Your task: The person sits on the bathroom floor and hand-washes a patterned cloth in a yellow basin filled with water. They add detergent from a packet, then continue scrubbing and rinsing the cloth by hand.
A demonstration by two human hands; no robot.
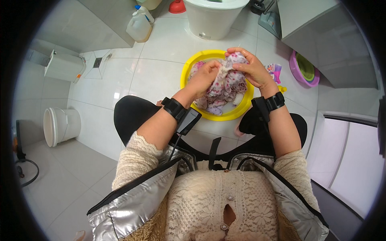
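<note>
A yellow plastic basin [184, 79] stands on the tiled floor between my knees, with cloudy water and wet patterned cloths in it. Over it, both my hands grip a white cloth with pink dots [221, 86]. My left hand [205, 76] pinches the cloth near its middle. Bunched cloth lies between the thumb and fingers of my right hand [250, 67], to the right and slightly higher. The lower part of the cloth hangs down onto the other laundry. Each wrist wears a black strap with a small device.
A white toilet [212, 18] is beyond the basin, near a red plunger [177, 6] and a plastic jug [138, 27]. Right of the basin are a purple packet [274, 72] and a pink basin [294, 70]. A white bucket [71, 123] stands at left.
</note>
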